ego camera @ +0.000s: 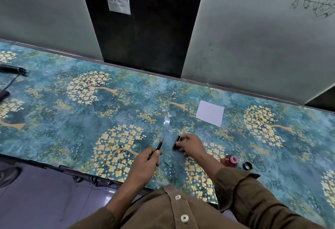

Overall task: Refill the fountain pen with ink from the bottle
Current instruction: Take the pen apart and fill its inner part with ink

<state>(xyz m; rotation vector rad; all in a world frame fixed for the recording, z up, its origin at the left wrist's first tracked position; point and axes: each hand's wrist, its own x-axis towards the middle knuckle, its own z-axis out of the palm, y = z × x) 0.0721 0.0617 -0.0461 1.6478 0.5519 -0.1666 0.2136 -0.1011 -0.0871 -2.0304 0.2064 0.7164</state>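
Spreading across the view, the floral table (54, 101) is carrying a white paper (210, 113) far right. Nearer, the right hand (190, 146) is closing on a dark object (176, 141), partly hidden and hard to identify, while the left hand (145, 163) is pinching the fountain pen (159, 145). The right sleeve is partly covering the ink bottle (230, 160), with its cap (247, 166) lying just right.

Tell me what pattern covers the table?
Teal with yellow blossom trees on the table, seen in the head view.

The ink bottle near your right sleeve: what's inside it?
The ink bottle stands open, its black cap beside it. Reddish-brown shows through the wall; the pink mouth hides the level.
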